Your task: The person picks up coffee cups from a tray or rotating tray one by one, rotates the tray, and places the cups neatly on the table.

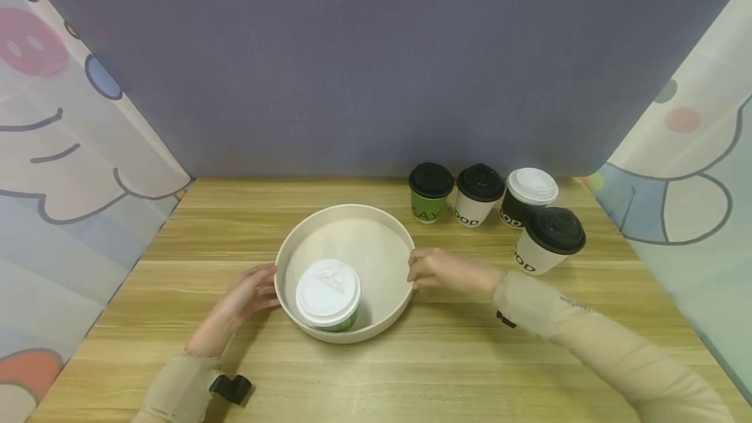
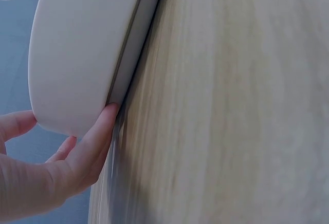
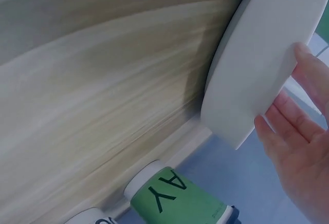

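A round cream tray [image 1: 380, 260] lies on the wooden table, and a green paper cup with a white lid [image 1: 329, 289] stands in its front left part. My left hand [image 1: 254, 291] holds the tray's left side; in the left wrist view, that hand [image 2: 61, 170] has a fingertip low by the tray's base and others at its wall. On the opposite side my right hand [image 1: 437, 269] grips the rim. Seen from the right wrist, the right hand's fingers [image 3: 303, 67] pinch the tray's upper edge and touch its outer wall [image 3: 262, 64].
Right of the tray, several lidded paper cups stand together: a green one [image 1: 427, 207], a white one [image 1: 470, 209], a black one with a white lid [image 1: 517, 212], and a larger white one [image 1: 536, 253]. A grey panel [image 1: 376, 70] rises behind the table [image 1: 376, 384].
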Demonstrator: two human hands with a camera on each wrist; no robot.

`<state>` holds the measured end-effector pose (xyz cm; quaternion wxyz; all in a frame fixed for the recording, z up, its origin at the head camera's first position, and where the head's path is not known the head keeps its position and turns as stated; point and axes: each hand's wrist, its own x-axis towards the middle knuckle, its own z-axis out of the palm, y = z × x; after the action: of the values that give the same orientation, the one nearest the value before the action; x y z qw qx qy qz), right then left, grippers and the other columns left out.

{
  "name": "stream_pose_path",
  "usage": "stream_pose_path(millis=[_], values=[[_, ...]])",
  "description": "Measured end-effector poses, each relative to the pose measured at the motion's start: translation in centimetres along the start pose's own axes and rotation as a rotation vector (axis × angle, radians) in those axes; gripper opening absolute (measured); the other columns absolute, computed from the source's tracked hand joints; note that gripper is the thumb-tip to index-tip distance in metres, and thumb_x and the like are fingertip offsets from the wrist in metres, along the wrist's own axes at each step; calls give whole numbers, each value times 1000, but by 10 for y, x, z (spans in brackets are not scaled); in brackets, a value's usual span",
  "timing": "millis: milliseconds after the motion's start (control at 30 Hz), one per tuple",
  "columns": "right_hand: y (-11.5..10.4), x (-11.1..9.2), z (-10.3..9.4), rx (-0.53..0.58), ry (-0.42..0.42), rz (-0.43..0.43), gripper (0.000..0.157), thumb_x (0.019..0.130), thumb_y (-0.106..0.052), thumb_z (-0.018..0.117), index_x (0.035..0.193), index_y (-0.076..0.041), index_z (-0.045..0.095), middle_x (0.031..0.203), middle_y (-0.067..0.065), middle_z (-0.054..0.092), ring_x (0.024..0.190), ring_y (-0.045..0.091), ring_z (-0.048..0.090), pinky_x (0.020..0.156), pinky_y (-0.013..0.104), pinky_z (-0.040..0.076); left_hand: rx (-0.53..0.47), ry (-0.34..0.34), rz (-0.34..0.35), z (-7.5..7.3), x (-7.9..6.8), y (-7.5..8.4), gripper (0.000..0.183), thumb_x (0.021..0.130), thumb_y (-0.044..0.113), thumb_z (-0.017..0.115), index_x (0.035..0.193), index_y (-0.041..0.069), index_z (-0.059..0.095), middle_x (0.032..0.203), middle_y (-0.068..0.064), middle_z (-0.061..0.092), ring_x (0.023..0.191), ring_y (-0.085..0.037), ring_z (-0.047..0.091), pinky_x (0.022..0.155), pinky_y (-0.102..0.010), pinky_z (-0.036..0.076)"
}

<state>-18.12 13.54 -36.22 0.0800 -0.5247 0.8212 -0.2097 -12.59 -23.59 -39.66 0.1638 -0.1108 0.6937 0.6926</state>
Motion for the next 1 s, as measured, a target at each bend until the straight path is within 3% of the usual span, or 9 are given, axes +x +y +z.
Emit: stream_pose_path(millis=[267, 533, 700, 1000], values=[[5, 2, -5, 54, -46, 88, 14, 80, -14, 64, 92, -8, 68, 94, 0, 56, 87, 9, 54, 81, 20, 47, -4, -3, -1, 0, 1, 1, 57, 95, 22, 39, 132, -13, 14, 94, -3, 56, 84, -13, 57, 81, -36, 50], [8, 2, -6, 55, -22, 73, 16, 79, -9, 64, 95, -5, 67, 106, 10, 58, 97, 19, 56, 87, 25, 46, 15, 13, -8, 0, 0, 1, 59, 94, 26, 41, 132, -12, 17, 97, -6, 55, 85, -13, 56, 80, -36, 51], [12, 0, -8, 38, 7, 99, 22, 81, -11, 62, 101, -4, 65, 120, 18, 52, 111, 30, 48, 92, 34, 43, 30, 16, -3, 0, 0, 0, 59, 94, 28, 41, 131, -12, 19, 96, -5, 56, 84, -13, 57, 80, -35, 51], [21, -2, -6, -4, 33, 111, 27, 82, -12, 61, 107, -3, 62, 125, 16, 49, 119, 30, 41, 95, 36, 40, 25, 5, 1, -2, 1, -1, 60, 94, 27, 41, 133, -12, 17, 97, -3, 56, 85, -12, 57, 80, -36, 51]])
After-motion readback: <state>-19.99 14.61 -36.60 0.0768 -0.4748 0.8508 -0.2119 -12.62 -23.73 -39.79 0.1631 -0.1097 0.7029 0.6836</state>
